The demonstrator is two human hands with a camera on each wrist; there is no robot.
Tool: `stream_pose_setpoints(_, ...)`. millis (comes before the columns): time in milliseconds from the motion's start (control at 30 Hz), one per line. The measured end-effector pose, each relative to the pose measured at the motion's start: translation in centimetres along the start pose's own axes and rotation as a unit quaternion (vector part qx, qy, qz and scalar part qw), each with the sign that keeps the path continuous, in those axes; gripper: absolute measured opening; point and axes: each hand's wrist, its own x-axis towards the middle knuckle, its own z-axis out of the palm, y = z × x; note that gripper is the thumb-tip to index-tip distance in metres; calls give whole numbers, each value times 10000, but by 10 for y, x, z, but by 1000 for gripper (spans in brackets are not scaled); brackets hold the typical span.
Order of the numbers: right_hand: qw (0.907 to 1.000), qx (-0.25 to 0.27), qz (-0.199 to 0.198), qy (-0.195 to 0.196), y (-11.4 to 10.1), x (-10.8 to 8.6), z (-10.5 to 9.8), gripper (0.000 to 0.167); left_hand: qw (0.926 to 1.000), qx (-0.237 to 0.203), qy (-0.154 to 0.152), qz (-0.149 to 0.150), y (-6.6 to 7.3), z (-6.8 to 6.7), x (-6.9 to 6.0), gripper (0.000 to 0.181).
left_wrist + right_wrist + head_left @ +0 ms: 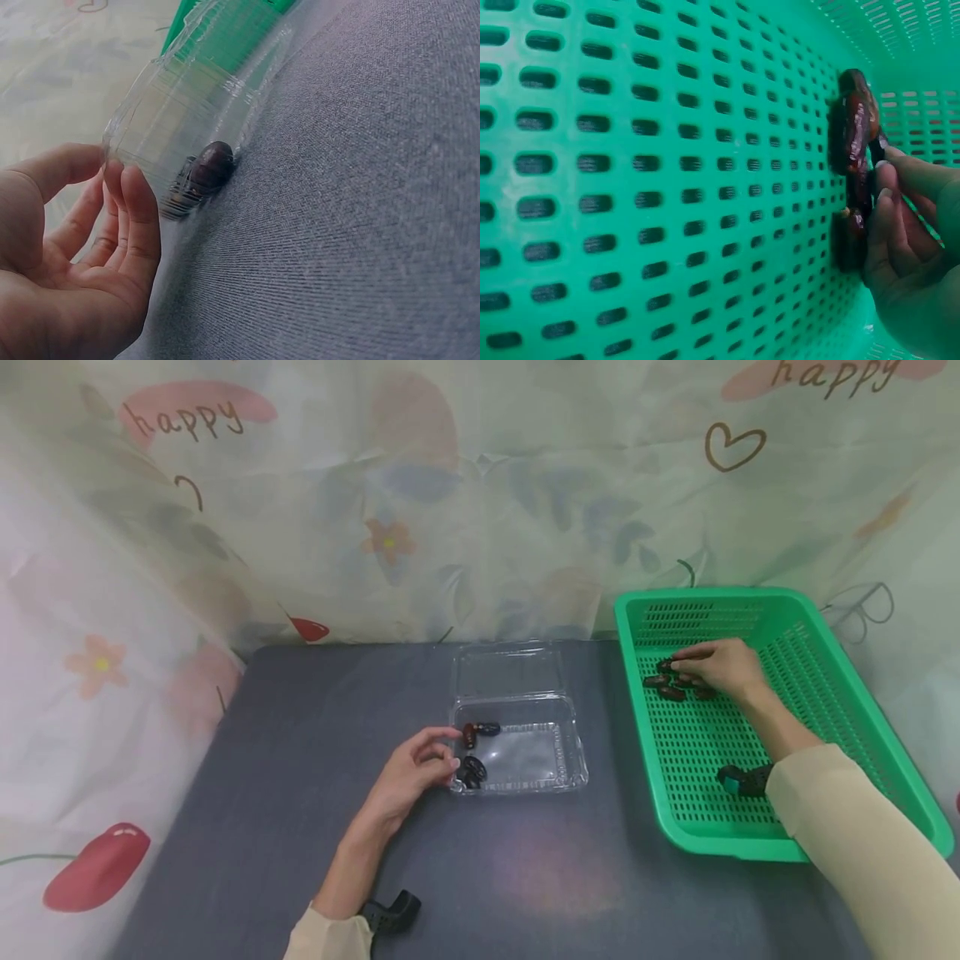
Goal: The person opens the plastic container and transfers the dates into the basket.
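Observation:
Dark brown dates (672,694) lie in a small cluster at the far left of a green plastic basket (652,793). My right hand (723,667) reaches down among them, and its fingertips pinch one date (664,666). In the right wrist view the fingers partly hide the cluster. A clear plastic clamshell box (581,760) sits on the table, lid folded back. Several dates (474,770) lie along its left side. With thumb and fingers, my left hand (411,774) pinches the box's left rim, as the left wrist view (124,131) shows up close.
The grey cloth-covered table (300,735) bears both containers, the basket standing right of the box. A printed curtain (480,527) hangs behind and to the left. A black camera mount (393,914) is on the left wrist, another (742,779) on the right, over the basket.

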Motion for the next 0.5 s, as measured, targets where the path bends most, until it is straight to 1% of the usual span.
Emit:
stream_pose_setpoints(200,9999,-74,-45,77,1,2,2,40,10000,19,76,-17,0,0,-1,42)
stream_pose_setpoints(333,9999,145,-12,68,2,2,2,41,9999,67,116,-25,0,1,-1,42)
stream_pose_setpoints(500,9994,330,-37,12,5,1,1,41,9999,54,87,-9,-1,1,-1,41)
